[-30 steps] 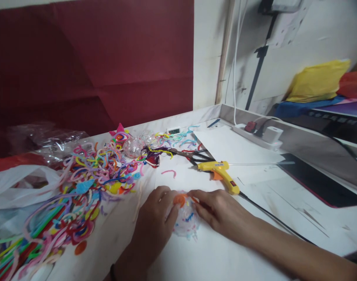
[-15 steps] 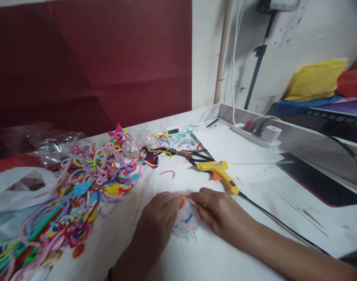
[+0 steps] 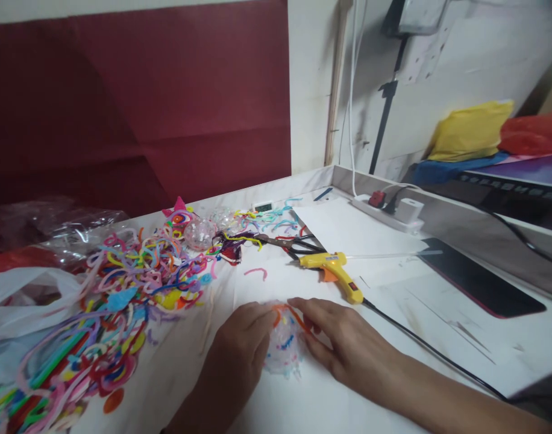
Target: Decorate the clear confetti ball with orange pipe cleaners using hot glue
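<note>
A clear plastic ball (image 3: 281, 357) with blue and pink bits on it sits on the white sheet between my hands. Across its top lies an orange pipe cleaner (image 3: 297, 317). My left hand (image 3: 240, 345) is closed against the ball's upper left side, its fingertips on the left end of the orange strand. From the right, my right hand (image 3: 346, 334) pinches the other end of that strand between thumb and fingers. Just beyond my right hand lies a yellow glue gun (image 3: 334, 268) with a clear glue stick at its back.
Scissors (image 3: 298, 243) lie behind the glue gun. A heap of colourful pipe cleaners (image 3: 156, 256) spreads at left, beside a white plastic bag (image 3: 36, 295). More clear balls (image 3: 200, 234) stand behind. A power strip (image 3: 387, 216) and a dark flat device (image 3: 484, 280) are at right.
The view has shifted slightly. More of the orange pipe cleaner shows, curving over the ball's top to my right hand, whose fingers look a little more spread. The ball stays between both hands.
</note>
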Action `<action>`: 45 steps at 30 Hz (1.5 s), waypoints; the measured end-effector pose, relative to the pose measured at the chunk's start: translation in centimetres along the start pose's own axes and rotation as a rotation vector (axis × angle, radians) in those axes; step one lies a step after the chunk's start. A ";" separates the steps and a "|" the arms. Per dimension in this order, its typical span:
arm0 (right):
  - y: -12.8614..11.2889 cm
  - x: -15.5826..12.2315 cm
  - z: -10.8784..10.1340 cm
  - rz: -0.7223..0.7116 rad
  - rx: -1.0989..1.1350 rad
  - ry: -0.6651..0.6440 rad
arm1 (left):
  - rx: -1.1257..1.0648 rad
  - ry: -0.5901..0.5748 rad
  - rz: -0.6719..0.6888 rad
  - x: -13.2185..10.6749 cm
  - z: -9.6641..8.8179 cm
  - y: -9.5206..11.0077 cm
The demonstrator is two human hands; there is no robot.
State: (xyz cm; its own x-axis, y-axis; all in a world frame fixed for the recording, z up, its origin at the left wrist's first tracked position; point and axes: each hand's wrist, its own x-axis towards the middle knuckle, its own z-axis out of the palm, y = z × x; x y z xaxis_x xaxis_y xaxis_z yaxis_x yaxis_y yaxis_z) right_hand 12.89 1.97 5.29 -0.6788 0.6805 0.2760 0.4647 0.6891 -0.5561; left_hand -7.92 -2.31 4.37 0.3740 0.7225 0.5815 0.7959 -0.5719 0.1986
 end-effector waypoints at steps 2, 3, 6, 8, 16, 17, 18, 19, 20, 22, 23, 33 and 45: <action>0.0 -0.5 -0.4 0.006 -0.030 0.006 | 0.021 -0.004 0.011 -0.1 0.0 0.0; 0.1 -0.8 -0.6 0.018 -0.042 0.012 | 0.028 -0.008 0.013 -0.1 0.0 -0.1; 1.1 -1.4 -1.5 0.063 -0.087 0.079 | 0.046 -0.012 0.030 -0.2 0.0 -0.2; 2.5 -1.5 -2.2 0.107 -0.177 0.147 | 0.054 -0.009 0.051 -0.2 0.0 -0.3; 7.6 0.2 -4.2 0.557 -0.383 0.066 | 0.067 0.017 0.069 -0.4 0.2 -0.4; 7.9 0.3 -4.2 0.557 -0.371 0.064 | 0.069 0.019 0.067 -0.4 0.2 -0.4; 8.1 0.5 -4.2 0.558 -0.354 0.060 | 0.072 0.026 0.065 -0.5 0.3 -0.5; 8.2 0.6 -4.1 0.559 -0.334 0.055 | 0.074 0.034 0.062 -0.6 0.4 -0.5; 8.3 0.8 -4.1 0.562 -0.310 0.053 | 0.077 0.042 0.060 -0.6 0.4 -0.5; 8.5 1.2 -4.1 0.575 -0.255 0.056 | 0.091 0.044 0.060 -0.6 0.3 -0.4; 8.5 1.4 -4.1 0.586 -0.226 0.059 | 0.098 0.037 0.057 -0.5 0.3 -0.3; 9.5 1.6 -4.3 0.711 0.154 0.179 | 0.080 -0.019 0.035 -0.3 -0.2 0.0; 5.0 -0.5 -5.7 0.644 0.758 0.216 | 0.103 0.018 0.108 -0.1 -0.9 0.2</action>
State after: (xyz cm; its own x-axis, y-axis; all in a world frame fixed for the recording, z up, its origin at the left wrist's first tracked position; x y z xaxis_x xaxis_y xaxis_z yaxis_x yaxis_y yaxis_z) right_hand 18.80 6.47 6.88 -0.2745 0.9487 -0.1570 0.1716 -0.1124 -0.9787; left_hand -8.19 -2.86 5.11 0.4517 0.6515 0.6095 0.7968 -0.6020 0.0529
